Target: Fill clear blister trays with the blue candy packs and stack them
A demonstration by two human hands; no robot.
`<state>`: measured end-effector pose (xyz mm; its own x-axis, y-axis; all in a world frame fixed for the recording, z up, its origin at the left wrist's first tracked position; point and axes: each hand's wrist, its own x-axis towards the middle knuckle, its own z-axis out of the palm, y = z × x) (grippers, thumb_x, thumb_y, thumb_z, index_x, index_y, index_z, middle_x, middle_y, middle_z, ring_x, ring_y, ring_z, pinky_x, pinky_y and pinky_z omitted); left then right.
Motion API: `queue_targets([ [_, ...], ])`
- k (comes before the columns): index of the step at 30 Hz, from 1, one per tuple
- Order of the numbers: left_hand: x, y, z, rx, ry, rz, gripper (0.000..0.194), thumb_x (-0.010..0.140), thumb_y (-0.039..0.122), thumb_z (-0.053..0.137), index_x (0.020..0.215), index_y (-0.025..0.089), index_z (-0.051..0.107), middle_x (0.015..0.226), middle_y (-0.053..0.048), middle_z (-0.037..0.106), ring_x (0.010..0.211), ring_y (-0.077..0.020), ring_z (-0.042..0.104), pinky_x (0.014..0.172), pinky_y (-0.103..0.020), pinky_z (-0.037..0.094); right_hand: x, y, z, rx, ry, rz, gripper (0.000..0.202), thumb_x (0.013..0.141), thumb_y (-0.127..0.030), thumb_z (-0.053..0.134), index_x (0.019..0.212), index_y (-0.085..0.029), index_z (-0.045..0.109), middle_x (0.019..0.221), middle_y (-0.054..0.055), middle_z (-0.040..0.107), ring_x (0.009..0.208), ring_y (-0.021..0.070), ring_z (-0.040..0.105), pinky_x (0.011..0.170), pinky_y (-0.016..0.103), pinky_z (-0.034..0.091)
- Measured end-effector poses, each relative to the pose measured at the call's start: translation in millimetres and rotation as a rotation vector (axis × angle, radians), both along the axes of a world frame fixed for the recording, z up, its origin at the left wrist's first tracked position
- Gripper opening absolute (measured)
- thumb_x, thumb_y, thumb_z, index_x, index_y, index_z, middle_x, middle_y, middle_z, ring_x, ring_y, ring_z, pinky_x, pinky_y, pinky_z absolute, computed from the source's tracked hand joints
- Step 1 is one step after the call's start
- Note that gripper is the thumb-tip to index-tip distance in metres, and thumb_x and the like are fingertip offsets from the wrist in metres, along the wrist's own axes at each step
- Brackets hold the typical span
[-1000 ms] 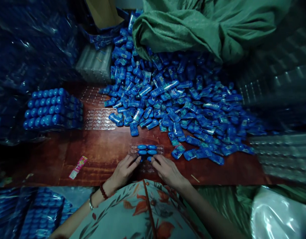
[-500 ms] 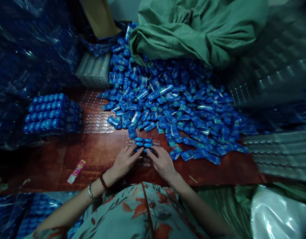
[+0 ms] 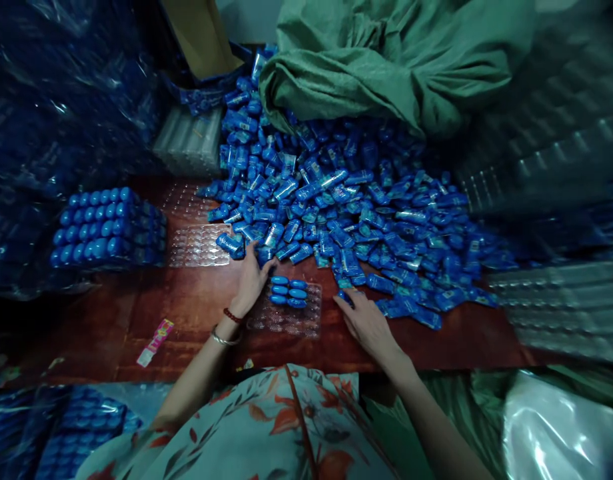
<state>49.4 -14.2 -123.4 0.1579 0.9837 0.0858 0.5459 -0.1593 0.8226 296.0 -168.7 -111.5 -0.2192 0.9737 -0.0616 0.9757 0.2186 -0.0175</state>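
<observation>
My left hand (image 3: 251, 283) is at the near edge of the pile, thumb and fingers apart around a small blue packet (image 3: 264, 254). Over to the right, my right hand (image 3: 366, 321) has its fingers bent over another blue packet (image 3: 343, 295), which is mostly hidden under them. Between the hands lies a clear plastic blister tray (image 3: 286, 323) with rows of moulded hollows. Several glossy blue packets (image 3: 289, 292) sit side by side in two columns at its far part; the nearer hollows hold nothing.
A large heap of blue packets (image 3: 311, 193) spreads behind, partly under a green cloth sack (image 3: 396, 73). Stacked filled trays (image 3: 106, 227) stand left beside another clear tray (image 3: 199, 245). More clear trays (image 3: 561, 313) are stacked right. A pink wrapper (image 3: 155, 342) lies on the table.
Both hands have left the blue packets in the tray and moved apart. The left went up to the pile's edge, the right went rightward onto a packet.
</observation>
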Motion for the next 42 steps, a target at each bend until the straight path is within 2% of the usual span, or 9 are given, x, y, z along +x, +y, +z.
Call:
queue_targets([
  [6, -67, -31, -3.8, 0.04, 0.27, 0.086, 0.044, 0.087, 0.03, 0.05, 0.127, 0.013, 0.043, 0.109, -0.014, 0.059, 0.097, -0.0259, 0.058, 0.086, -0.042, 0.046, -10, -21, -1.0, 0.398, 0.612, -0.206, 0.043, 0.09, -0.017, 0.046, 0.132, -0.024, 0.044, 0.113, 0.01, 0.059, 0.105, 0.0205, 0.059, 0.085, 0.036, 0.053],
  [10, -99, -71, -14.3, 0.038, 0.593, 0.022, 0.041, 0.089, 0.031, 0.048, 0.125, 0.012, 0.051, 0.108, -0.018, 0.059, 0.097, -0.03, 0.053, 0.083, -0.046, 0.044, -48, -33, -0.3, 0.362, 0.841, -0.156, 0.044, 0.089, -0.013, 0.049, 0.13, -0.024, 0.046, 0.107, 0.008, 0.063, 0.1, 0.019, 0.062, 0.085, 0.034, 0.054],
  [13, -104, -98, -20.3, 0.078, 0.681, 0.069, 0.039, 0.091, 0.031, 0.043, 0.127, 0.019, 0.054, 0.115, -0.017, 0.054, 0.1, -0.0294, 0.049, 0.085, -0.046, 0.041, -63, -32, -5.3, 0.295, 0.791, 0.002, 0.051, 0.088, -0.006, 0.044, 0.136, -0.025, 0.043, 0.115, 0.008, 0.062, 0.106, 0.0178, 0.06, 0.089, 0.031, 0.053],
  [17, -107, -119, -19.2, -0.002, 0.668, 0.259, 0.042, 0.09, 0.038, 0.045, 0.129, 0.025, 0.053, 0.122, -0.015, 0.047, 0.106, -0.0308, 0.045, 0.088, -0.052, 0.038, -59, -22, -7.2, 0.252, 0.583, 0.152, 0.066, 0.082, 0.003, 0.035, 0.142, -0.025, 0.035, 0.117, 0.011, 0.057, 0.108, 0.0196, 0.057, 0.086, 0.033, 0.053],
  [22, -121, -122, -21.7, -0.064, 0.637, 0.448, 0.048, 0.088, 0.048, 0.041, 0.119, 0.014, 0.057, 0.108, -0.017, 0.052, 0.099, -0.0319, 0.047, 0.082, -0.053, 0.042, -61, -15, 2.3, 0.176, 0.418, 0.218, 0.065, 0.078, 0.005, 0.032, 0.14, -0.017, 0.036, 0.109, 0.013, 0.056, 0.099, 0.0215, 0.056, 0.076, 0.032, 0.055],
  [27, -123, -108, -28.3, 0.026, 0.502, 0.372, 0.045, 0.087, 0.052, 0.04, 0.094, 0.012, 0.057, 0.084, -0.011, 0.055, 0.081, -0.0273, 0.052, 0.075, -0.046, 0.047, -73, -9, 13.5, 0.066, 0.328, 0.207, 0.057, 0.081, 0.003, 0.033, 0.133, -0.016, 0.042, 0.106, 0.012, 0.054, 0.093, 0.0215, 0.054, 0.073, 0.033, 0.054],
  [31, -112, -110, -9.1, 0.108, 0.319, 0.309, 0.029, 0.089, 0.039, 0.046, 0.1, 0.014, 0.054, 0.084, -0.007, 0.058, 0.073, -0.0203, 0.057, 0.067, -0.034, 0.05, -77, -5, 21.2, 0.032, 0.285, 0.23, 0.05, 0.083, 0.002, 0.035, 0.129, -0.014, 0.045, 0.098, 0.011, 0.053, 0.085, 0.0208, 0.052, 0.068, 0.032, 0.052],
  [36, -91, -128, 19.6, 0.308, 0.278, -0.072, 0.027, 0.09, 0.017, 0.045, 0.113, 0.023, 0.057, 0.102, -0.007, 0.058, 0.092, -0.0172, 0.059, 0.08, -0.029, 0.05, -79, -3, 24.3, 0.006, 0.274, 0.223, 0.048, 0.084, 0.002, 0.038, 0.128, -0.015, 0.047, 0.095, 0.009, 0.052, 0.085, 0.0194, 0.052, 0.07, 0.03, 0.051],
  [42, -63, -116, 11.5, 0.4, 0.296, -0.361, 0.041, 0.09, 0.009, 0.039, 0.129, 0.021, 0.045, 0.104, -0.01, 0.06, 0.092, -0.0188, 0.056, 0.078, -0.032, 0.052, -77, 3, 22.4, 0.047, 0.329, 0.254, 0.047, 0.086, 0.001, 0.033, 0.127, -0.017, 0.047, 0.096, 0.01, 0.053, 0.085, 0.0185, 0.052, 0.07, 0.029, 0.051],
])
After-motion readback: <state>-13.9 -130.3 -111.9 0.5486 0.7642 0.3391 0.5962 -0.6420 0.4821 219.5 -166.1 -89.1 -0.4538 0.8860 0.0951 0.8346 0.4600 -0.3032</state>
